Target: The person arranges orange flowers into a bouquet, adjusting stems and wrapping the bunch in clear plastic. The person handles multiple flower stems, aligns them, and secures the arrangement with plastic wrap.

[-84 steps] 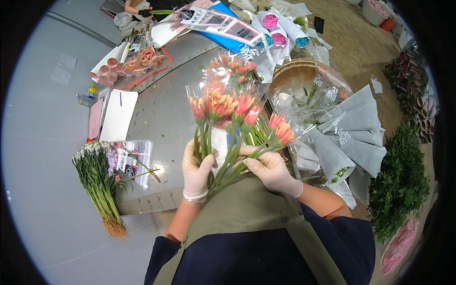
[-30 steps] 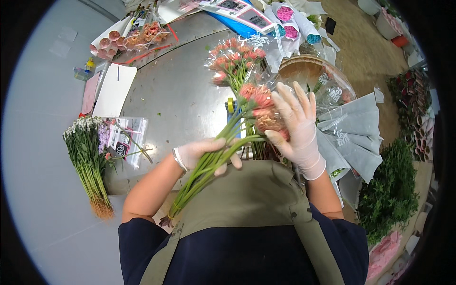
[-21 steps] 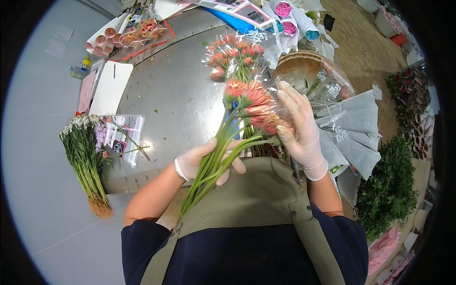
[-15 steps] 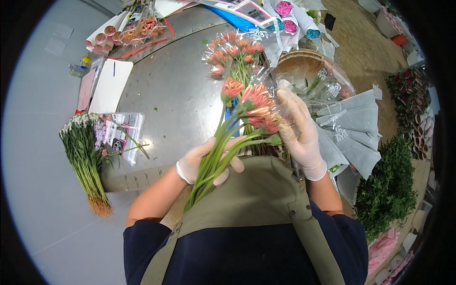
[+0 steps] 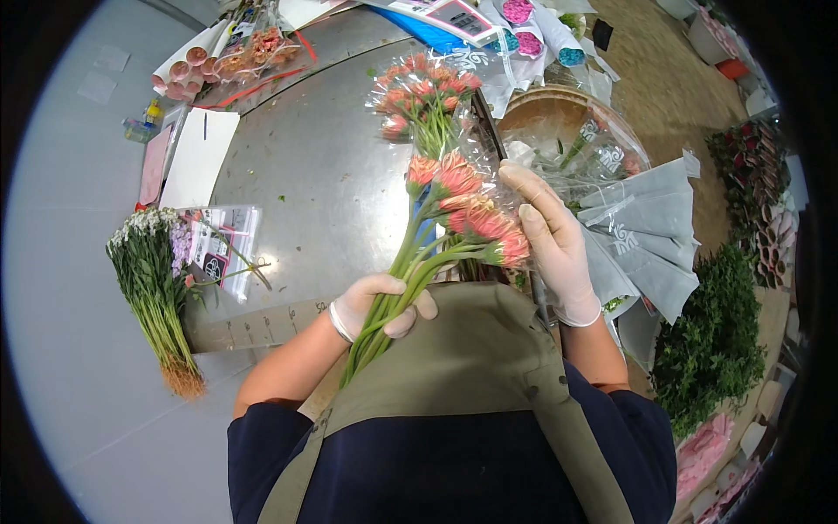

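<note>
A bunch of coral-pink gerberas [image 5: 478,217] with thick green stems leans across the front of my apron. My left hand [image 5: 356,307], in a white glove, is closed around the stems. Beside the flower heads, my gloved right hand [image 5: 560,258] has its fingers stretched out and holds nothing; whether its fingertips touch the petals I cannot tell. Just beyond lies another bunch of similar flowers [image 5: 422,87] in a clear printed sleeve, partly hidden by the nearer blooms.
On the metal table [image 5: 305,157], a white-and-purple flower bunch [image 5: 148,271] lies at the left edge beside a printed plastic packet [image 5: 229,253]. A round tub [image 5: 524,109] and grey wrapping sleeves [image 5: 646,231] are at right. Wrapped bouquets [image 5: 262,52] lie at the back.
The flower heads have spread apart, and one lower bloom has turned to show its petals. My right hand has shifted slightly away from the heads. My left hand still grips the stems.
</note>
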A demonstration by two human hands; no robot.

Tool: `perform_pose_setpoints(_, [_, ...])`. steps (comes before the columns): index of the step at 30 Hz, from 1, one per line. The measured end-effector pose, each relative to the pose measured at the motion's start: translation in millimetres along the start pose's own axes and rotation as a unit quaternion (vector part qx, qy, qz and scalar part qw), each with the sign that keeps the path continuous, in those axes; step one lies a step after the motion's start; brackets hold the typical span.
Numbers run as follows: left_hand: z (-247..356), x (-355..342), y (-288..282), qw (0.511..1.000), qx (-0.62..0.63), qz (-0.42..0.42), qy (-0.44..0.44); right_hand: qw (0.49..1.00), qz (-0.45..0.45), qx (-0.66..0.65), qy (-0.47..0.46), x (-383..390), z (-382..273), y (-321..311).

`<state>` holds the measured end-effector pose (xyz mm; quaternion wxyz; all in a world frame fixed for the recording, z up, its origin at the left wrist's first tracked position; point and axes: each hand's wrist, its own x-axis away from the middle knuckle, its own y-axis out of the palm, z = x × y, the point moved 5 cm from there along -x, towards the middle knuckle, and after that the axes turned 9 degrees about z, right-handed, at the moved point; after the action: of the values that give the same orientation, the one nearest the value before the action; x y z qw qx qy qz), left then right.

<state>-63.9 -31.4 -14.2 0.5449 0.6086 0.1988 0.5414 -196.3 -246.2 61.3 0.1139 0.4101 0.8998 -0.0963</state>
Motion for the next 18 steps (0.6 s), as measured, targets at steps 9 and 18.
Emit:
perform_pose_setpoints(9, [-5, -5, 0, 0.998, 0.054, 0.022, -0.028, 0.999, 0.018, 0.036, -0.003, -2, -7, -13])
perform_pose_setpoints(18, [22, -1, 0, 0.947, -0.254, 0.173, 0.090, 0.909, 0.311, -0.223, 0.168, 18, 64, -73])
